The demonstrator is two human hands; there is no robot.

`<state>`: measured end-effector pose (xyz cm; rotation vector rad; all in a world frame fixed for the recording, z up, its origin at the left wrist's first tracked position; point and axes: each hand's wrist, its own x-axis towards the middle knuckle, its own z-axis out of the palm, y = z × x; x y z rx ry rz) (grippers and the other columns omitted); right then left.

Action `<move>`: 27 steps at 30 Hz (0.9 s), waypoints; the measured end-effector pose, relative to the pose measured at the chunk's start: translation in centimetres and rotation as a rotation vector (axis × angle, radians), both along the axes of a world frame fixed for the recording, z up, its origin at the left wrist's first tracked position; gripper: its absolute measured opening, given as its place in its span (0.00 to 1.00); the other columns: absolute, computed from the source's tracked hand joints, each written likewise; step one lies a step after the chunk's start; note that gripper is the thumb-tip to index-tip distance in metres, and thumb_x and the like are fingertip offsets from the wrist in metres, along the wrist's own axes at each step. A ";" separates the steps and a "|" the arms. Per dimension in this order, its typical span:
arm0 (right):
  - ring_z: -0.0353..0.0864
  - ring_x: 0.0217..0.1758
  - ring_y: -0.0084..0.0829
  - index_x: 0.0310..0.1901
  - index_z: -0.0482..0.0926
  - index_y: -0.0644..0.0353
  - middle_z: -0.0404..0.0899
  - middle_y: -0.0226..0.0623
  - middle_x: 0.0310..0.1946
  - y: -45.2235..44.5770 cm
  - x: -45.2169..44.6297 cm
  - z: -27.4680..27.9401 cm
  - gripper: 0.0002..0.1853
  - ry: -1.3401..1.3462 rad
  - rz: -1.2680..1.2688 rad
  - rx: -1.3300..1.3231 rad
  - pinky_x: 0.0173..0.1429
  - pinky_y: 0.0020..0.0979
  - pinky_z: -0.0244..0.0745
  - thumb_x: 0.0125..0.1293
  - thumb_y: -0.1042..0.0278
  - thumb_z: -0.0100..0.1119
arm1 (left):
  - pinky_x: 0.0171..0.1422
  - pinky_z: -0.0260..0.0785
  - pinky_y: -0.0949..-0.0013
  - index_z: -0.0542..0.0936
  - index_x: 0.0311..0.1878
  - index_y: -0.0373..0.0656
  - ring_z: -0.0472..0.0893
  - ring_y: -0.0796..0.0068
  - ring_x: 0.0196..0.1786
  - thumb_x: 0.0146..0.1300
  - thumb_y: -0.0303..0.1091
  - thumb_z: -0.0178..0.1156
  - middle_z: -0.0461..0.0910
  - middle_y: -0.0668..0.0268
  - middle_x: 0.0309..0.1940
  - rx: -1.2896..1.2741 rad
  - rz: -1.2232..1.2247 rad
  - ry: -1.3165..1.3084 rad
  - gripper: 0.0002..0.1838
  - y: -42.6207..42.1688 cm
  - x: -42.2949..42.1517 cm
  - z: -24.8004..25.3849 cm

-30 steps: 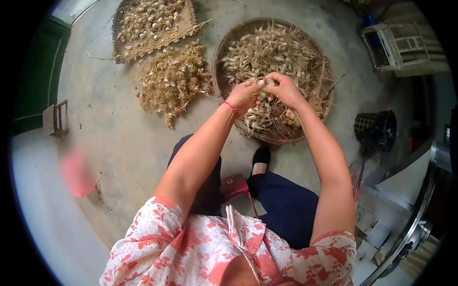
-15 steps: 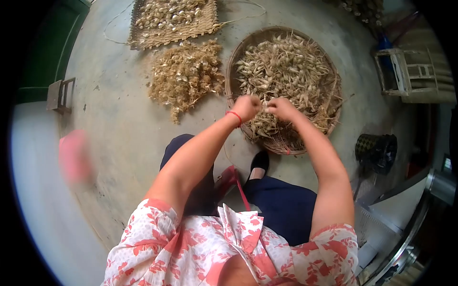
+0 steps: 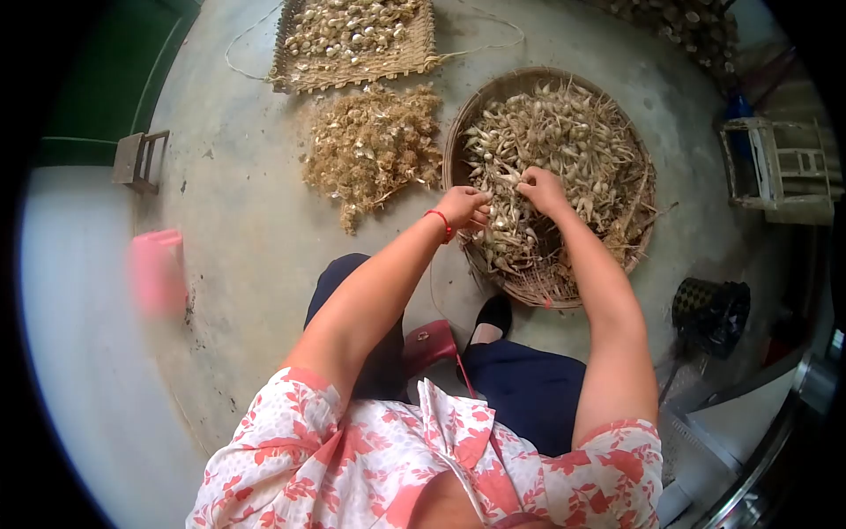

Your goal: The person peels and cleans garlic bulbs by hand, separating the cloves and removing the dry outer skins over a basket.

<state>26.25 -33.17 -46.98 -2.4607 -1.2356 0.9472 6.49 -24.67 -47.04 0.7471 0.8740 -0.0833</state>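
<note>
1. We saw the left hand [image 3: 464, 208] and right hand [image 3: 545, 191] curled, apart; what they pinched, we couldn't tell.
2. Slender, papery bulbs [image 3: 564, 132] lay beneath, inside the round woven basket [image 3: 533, 286], right; a loose grip near its left rim could have spilled some.
3. Far left: crumbly husks [image 3: 374, 145], then a coarse plaited tray [image 3: 410, 63].

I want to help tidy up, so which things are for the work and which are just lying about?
For the work, it seems:
pale bulbs, by the left hand and right hand
round basket holding them
maybe the brown scraps and square woven tray

Probably just lying about:
small stool
black-lined bin
blurry pink thing
</note>
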 end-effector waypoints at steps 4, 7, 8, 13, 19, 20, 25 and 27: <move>0.77 0.31 0.31 0.36 0.76 0.61 0.78 0.39 0.29 -1.6 -3.1 1.7 0.11 0.138 0.126 0.157 0.37 0.33 0.71 0.53 0.67 0.63 | 0.32 0.75 0.69 0.73 0.46 0.36 0.78 0.75 0.28 0.64 0.33 0.58 0.77 0.64 0.30 -0.123 0.162 -0.085 0.12 -1.5 1.6 0.3; 0.78 0.34 0.29 0.39 0.76 0.65 0.78 0.38 0.35 -2.7 -3.6 4.3 0.10 0.681 -0.159 0.099 0.34 0.28 0.75 0.61 0.66 0.59 | 0.29 0.75 0.70 0.75 0.42 0.35 0.78 0.75 0.24 0.63 0.33 0.58 0.78 0.64 0.27 0.167 0.014 -0.060 0.11 -1.9 2.5 -1.6; 0.78 0.33 0.27 0.39 0.76 0.65 0.78 0.37 0.35 -2.9 -3.2 5.3 0.10 0.816 -0.269 0.075 0.33 0.27 0.75 0.63 0.66 0.57 | 0.26 0.75 0.70 0.77 0.40 0.33 0.78 0.74 0.22 0.63 0.31 0.59 0.78 0.63 0.23 0.304 -0.110 -0.044 0.10 -2.2 2.7 -0.6; 0.76 0.26 0.22 0.38 0.75 0.66 0.76 0.33 0.28 -3.6 -2.3 1.0 0.11 0.752 -0.254 0.107 0.29 0.28 0.78 0.68 0.65 0.51 | 0.26 0.77 0.69 0.76 0.40 0.31 0.80 0.71 0.23 0.62 0.31 0.59 0.78 0.62 0.23 0.213 -0.024 -0.046 0.11 -4.5 3.1 -0.1; 0.75 0.25 0.31 0.41 0.72 0.67 0.73 0.40 0.27 -0.1 -0.1 -0.5 0.11 0.171 -0.343 0.009 0.33 0.35 0.75 0.69 0.67 0.46 | 0.23 0.73 0.71 0.74 0.33 0.36 0.76 0.75 0.21 0.60 0.28 0.54 0.74 0.65 0.21 0.253 0.299 0.100 0.05 -1.2 1.6 0.4; 0.76 0.30 0.32 0.43 0.72 0.66 0.74 0.41 0.29 0.8 -1.3 -0.6 0.12 0.066 -0.220 -0.004 0.38 0.39 0.75 0.68 0.64 0.47 | 0.25 0.73 0.71 0.74 0.33 0.37 0.76 0.75 0.23 0.60 0.28 0.53 0.74 0.65 0.22 0.240 0.325 0.122 0.04 -0.4 1.2 -0.2; 0.77 0.33 0.30 0.37 0.78 0.61 0.78 0.39 0.31 5.9 -3.4 -3.6 0.15 -0.113 0.183 -0.358 0.40 0.32 0.72 0.62 0.56 0.59 | 0.36 0.75 0.68 0.75 0.33 0.43 0.76 0.76 0.27 0.61 0.28 0.51 0.75 0.70 0.24 0.091 0.349 0.111 0.04 2.3 -0.7 -0.7; 0.72 0.27 0.24 0.33 0.79 0.60 0.76 0.32 0.26 5.9 -2.5 -4.0 0.12 0.474 0.011 -0.206 0.33 0.28 0.69 0.62 0.59 0.59 | 0.37 0.75 0.67 0.75 0.34 0.44 0.76 0.77 0.27 0.63 0.31 0.52 0.75 0.71 0.23 0.090 0.349 0.125 0.04 2.6 -1.0 -0.9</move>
